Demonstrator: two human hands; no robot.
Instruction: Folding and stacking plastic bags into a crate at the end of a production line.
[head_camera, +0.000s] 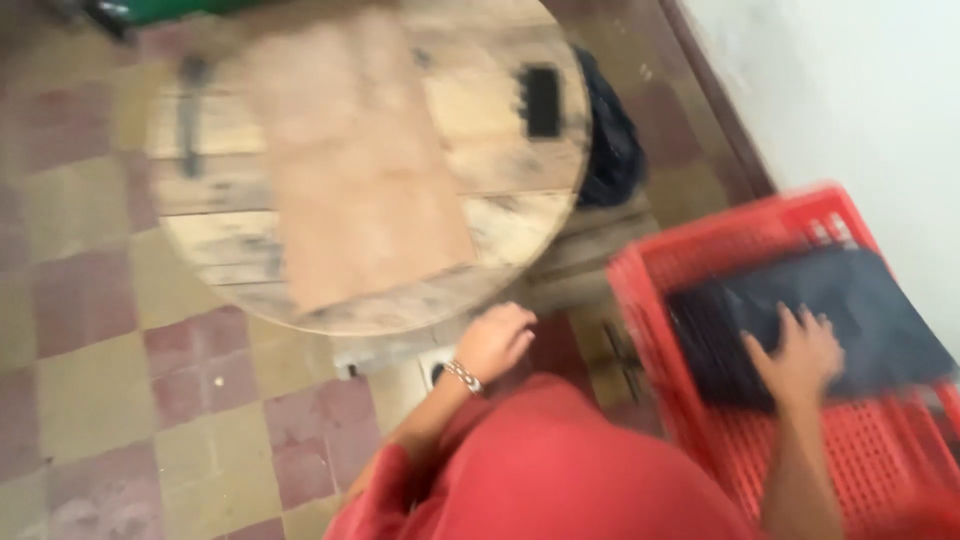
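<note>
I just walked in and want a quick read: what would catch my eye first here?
The bright red plastic crate at the right, where the right hand lies flat on a dark flat slab inside it. Next, the round wooden table at top centre with a pale board on it; the left hand hangs curled below its edge.

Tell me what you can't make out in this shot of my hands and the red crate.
- Head view, dark flat thing in the red crate: motion blur hides what it is.
- Right hand: its grip is unclear.
- Left hand: contact with the round wooden table is unclear.
- Crate's right side: cut off.
</note>
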